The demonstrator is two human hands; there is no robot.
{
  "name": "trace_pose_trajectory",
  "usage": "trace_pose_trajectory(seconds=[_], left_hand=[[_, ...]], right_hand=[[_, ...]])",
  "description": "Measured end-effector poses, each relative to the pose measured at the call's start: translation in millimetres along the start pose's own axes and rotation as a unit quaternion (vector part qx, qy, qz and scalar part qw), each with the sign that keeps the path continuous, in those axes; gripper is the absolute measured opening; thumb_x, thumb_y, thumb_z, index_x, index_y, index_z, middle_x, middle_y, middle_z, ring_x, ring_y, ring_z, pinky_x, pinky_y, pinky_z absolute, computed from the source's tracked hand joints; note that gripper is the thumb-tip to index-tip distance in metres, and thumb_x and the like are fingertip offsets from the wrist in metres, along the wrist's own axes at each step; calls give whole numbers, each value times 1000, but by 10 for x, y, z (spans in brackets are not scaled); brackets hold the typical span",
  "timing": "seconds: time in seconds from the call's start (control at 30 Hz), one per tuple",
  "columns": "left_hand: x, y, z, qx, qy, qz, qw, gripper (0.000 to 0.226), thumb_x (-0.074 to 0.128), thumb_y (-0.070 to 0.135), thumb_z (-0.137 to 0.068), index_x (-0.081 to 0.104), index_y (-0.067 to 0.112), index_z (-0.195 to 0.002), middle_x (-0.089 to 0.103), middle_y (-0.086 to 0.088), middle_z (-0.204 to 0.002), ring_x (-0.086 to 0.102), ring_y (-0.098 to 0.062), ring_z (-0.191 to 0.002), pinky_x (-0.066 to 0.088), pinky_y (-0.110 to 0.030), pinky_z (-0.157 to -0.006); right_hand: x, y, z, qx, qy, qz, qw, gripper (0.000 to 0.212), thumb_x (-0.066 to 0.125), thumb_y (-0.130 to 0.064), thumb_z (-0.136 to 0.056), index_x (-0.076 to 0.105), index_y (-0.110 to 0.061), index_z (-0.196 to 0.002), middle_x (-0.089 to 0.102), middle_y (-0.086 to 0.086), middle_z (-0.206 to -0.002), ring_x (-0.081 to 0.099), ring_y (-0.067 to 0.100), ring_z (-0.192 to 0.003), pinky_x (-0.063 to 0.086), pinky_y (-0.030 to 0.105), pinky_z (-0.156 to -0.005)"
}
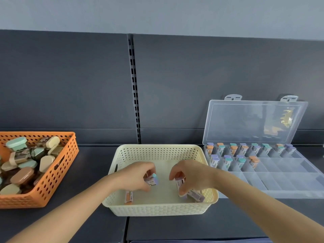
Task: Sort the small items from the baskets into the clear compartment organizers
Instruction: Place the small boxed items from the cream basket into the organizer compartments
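2 bare forearms reach into the cream perforated plastic basket (157, 210). Inside it, the left hand (138, 174) pinches small teal- and purple-capped tubes (152, 179), and the right hand (191, 174) curls round a purple-labelled tube (180, 179). An orange-labelled tube (128, 197) lies front left and a purple tube (197, 196) front right. Beyond, to the right, the clear plastic compartment organizer (280, 181) has its lid raised and capped tubes in its 2 back rows. Far left sits an orange perforated basket (43, 190) of rounded cases.
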State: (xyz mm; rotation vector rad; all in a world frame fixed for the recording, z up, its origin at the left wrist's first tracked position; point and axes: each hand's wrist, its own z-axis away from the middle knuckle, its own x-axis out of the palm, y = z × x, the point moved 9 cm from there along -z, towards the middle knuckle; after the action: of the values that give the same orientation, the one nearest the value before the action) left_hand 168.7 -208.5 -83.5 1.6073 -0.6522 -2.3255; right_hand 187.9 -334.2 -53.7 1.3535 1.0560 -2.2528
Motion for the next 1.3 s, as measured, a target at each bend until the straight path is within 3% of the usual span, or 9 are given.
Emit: trace_pose_trajectory(seconds=[0.13,0.23,0.37,0.57,0.73,0.83,0.97,1.2,1.3], left_hand=[[-109,15,-37,-14,72,43,996,29,73,16,-75,52,23,-94,55,8,-92,47,-6,-76,38,-19,-63],[-110,-1,-59,-24,88,52,994,30,74,16,-76,49,24,-92,56,7,-93,49,-8,-77,38,-19,-61],[-88,-26,-66,-26,84,51,995,29,69,15,-79,48,28,-93,50,12,-85,44,-3,-68,33,-16,-55],[-178,-4,-46,-21,108,83,990,31,72,21,-82,56,31,-106,59,7,-98,52,-7,-80,40,-19,-67],[-215,83,-18,-5,110,103,989,43,73,29,-83,55,34,-122,58,12,-119,56,-9,-106,43,-21,-86],[-260,195,-19,13,129,120,984,42,72,31,-83,54,37,-121,62,11,-99,56,-3,-85,42,-15,-73],[-337,394,-97,32,160,154,974,38,71,30,-84,55,34,-118,63,8,-80,54,0,-67,38,-11,-60],[-380,889,-322,69,181,163,967,43,54,31,-96,42,34,-137,56,19,-116,53,8,-98,39,-7,-79],[-332,1212,-465,75,181,188,962,47,47,31,-99,32,35,-143,48,15,-132,49,5,-111,36,-15,-89]], right_hand=[[-138,73,-82,17,105,-46,993,50,77,-6,-73,61,-16,-119,56,-4,-108,56,-2,-81,50,12,-68],[-125,123,-108,32,137,-5,990,33,68,-5,-79,64,-12,-111,54,-1,-103,55,11,-85,44,13,-67],[-56,209,-100,43,139,-27,989,28,67,-7,-77,63,-14,-104,46,-16,-73,42,0,-63,34,13,-56],[-92,203,-92,38,160,-82,983,35,70,-12,-80,61,-15,-114,53,-16,-83,50,-4,-71,40,9,-64],[-217,206,33,48,205,-111,971,25,73,-16,-77,60,-16,-98,53,-10,-80,48,7,-71,41,17,-62],[-320,200,135,40,234,-137,962,18,71,-16,-78,58,-19,-90,50,-8,-75,45,9,-67,40,19,-60],[-477,326,300,54,273,-169,946,30,71,-19,-81,61,-17,-110,58,-10,-90,54,8,-78,46,15,-66],[-759,690,717,53,328,-212,919,24,63,-19,-89,60,-20,-113,63,-11,-94,60,10,-82,54,19,-69],[-880,938,926,52,343,-210,914,21,59,-17,-91,62,-11,-111,67,4,-92,61,22,-83,53,31,-76]])
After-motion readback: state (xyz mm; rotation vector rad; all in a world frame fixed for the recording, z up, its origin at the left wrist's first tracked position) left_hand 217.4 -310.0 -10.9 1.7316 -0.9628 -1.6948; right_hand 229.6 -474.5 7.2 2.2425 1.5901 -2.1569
